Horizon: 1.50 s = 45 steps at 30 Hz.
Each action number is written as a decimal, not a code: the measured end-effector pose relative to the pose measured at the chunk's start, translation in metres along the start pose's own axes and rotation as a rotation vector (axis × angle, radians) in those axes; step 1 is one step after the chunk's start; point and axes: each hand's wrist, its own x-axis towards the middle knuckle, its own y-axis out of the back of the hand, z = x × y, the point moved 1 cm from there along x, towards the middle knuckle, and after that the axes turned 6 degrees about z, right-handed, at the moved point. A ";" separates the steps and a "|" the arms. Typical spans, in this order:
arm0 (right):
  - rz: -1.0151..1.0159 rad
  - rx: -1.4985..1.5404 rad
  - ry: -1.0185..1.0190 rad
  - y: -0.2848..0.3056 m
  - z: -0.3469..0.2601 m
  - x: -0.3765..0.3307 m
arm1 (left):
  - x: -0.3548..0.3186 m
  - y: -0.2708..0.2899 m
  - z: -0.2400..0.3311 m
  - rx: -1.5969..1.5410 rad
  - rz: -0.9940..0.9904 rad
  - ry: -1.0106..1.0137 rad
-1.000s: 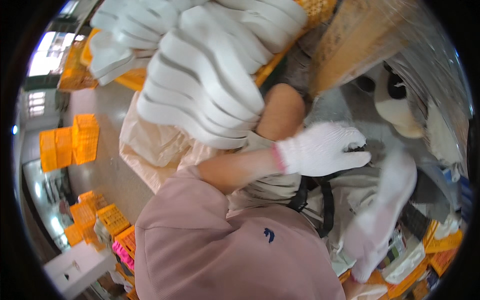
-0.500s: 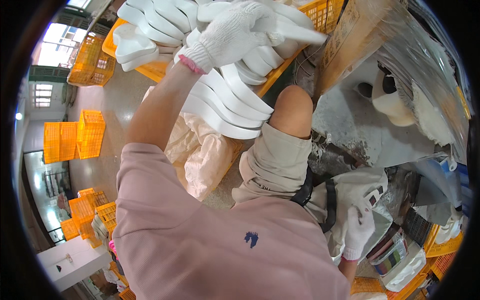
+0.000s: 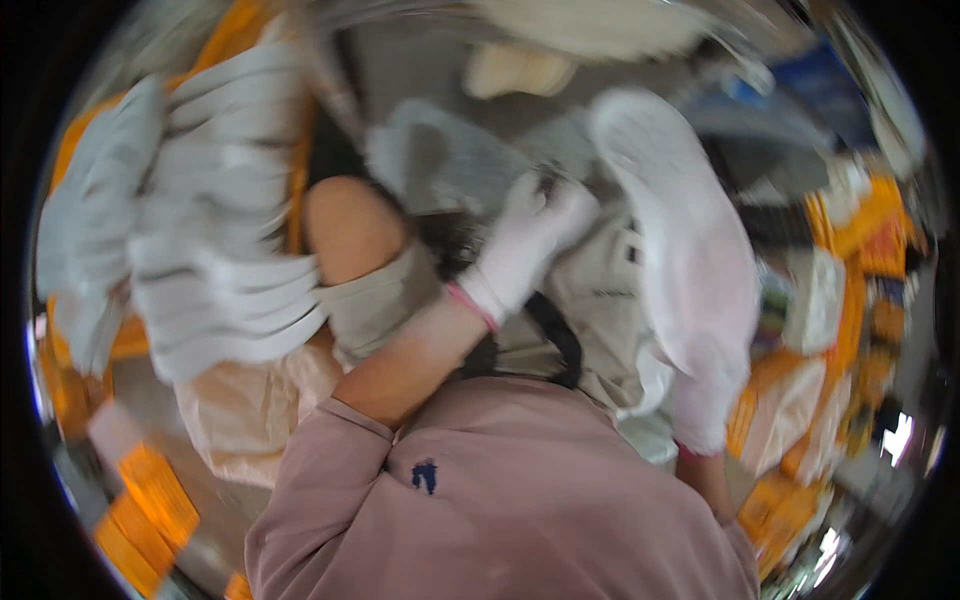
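Observation:
My left hand (image 3: pixel 530 240), in a white knit glove with a pink cuff, is over my lap, its fingers curled in. A small dark patch shows at the fingertips; blur hides whether it is something held. At the right, my gloved right hand (image 3: pixel 706 395) is closed around the lower end of a long white shoe sole (image 3: pixel 690 215). The sole stands out from that hand, its rounded end pointing up and away, left of the clutter at the right. Similar white soles (image 3: pixel 235 280) lie stacked in rows at the left.
The stacked soles rest in an orange crate (image 3: pixel 297 190), with a cream plastic sack (image 3: pixel 245 415) below. A beige bag (image 3: pixel 600 290) with black straps lies by my lap. Orange crates (image 3: pixel 160 495) stand at the lower left; more orange containers (image 3: pixel 775 515) are at the right.
My view has swung right. My left hand has come from the crate of soles to my lap. My right hand now holds a white sole up; before, it rested by the bag.

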 end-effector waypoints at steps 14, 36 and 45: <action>0.284 -0.376 0.437 -0.036 -0.041 0.022 | 0.062 -0.093 0.003 -0.343 0.092 0.106; 0.001 -0.150 0.309 -0.162 -0.095 0.237 | 0.135 0.075 0.006 0.860 0.230 -0.116; -0.261 -0.316 0.560 -0.116 -0.087 0.157 | 0.106 -0.048 -0.023 -0.180 0.054 0.151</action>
